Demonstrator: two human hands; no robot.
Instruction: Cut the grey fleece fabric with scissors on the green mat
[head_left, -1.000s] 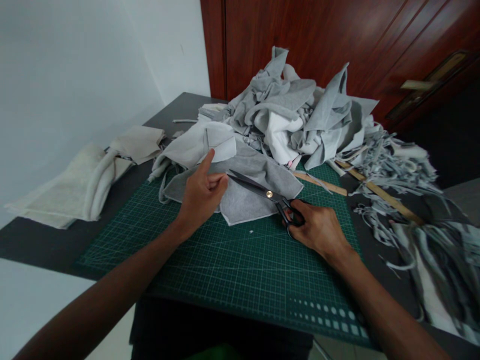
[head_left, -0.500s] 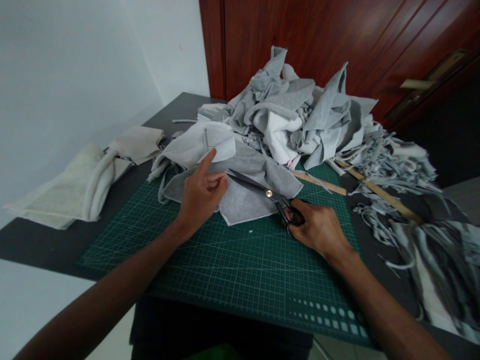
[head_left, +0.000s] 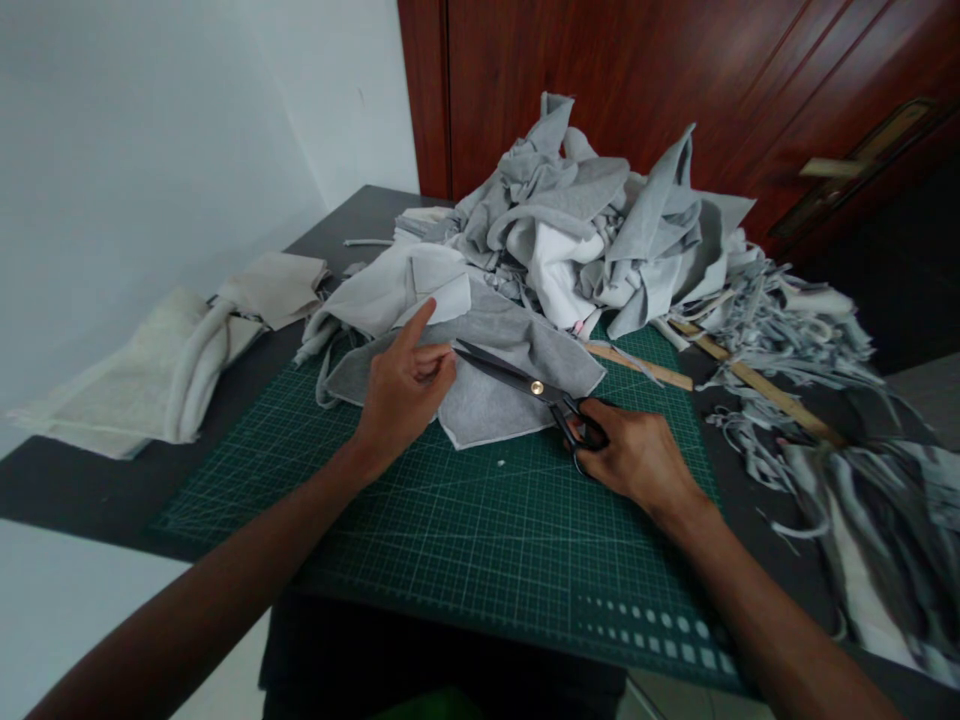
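Note:
Black scissors [head_left: 514,376] are in my right hand [head_left: 637,450], whose fingers wrap round the handles. Their blades point left over a grey cloth [head_left: 495,405], with the tips close to the fingertips of my left hand [head_left: 405,385]. That hand has its index finger stretched toward a white fabric piece [head_left: 446,298], while the thumb and other fingers are pressed together at the cloth. Whatever lies between them is too small to make out. The grey cloth rests on a green cutting mat [head_left: 480,540].
Behind the mat rises a heap of grey and white cloth [head_left: 585,210]. Thin scraps [head_left: 795,320] and a wooden ruler [head_left: 780,395] lie at the right, near dark folded fabric [head_left: 877,540]. Pale cloth pieces [head_left: 142,380] sit at the left.

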